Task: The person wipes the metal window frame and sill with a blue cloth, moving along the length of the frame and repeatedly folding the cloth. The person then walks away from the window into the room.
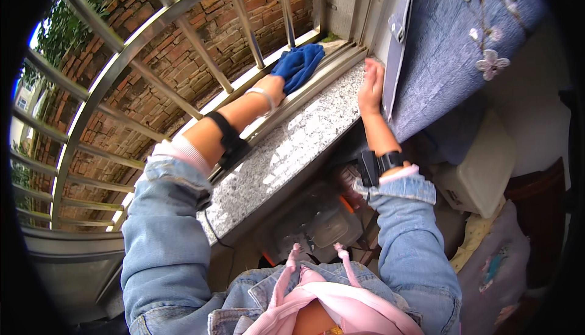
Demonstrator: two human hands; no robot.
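The left hand (272,87) presses a blue cloth (298,64) into the far window track (317,82). The right hand (370,85) rests open on the granite sill (292,146), beside a grey curtain (439,60).

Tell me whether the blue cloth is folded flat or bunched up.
Bunched up: the blue cloth lies crumpled in folds under the left hand on the window track.

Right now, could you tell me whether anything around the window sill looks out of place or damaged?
Nothing stands out. The left hand presses a blue cloth on the window track, the right hand rests on the granite sill beside the curtain. No spill or damage shows.
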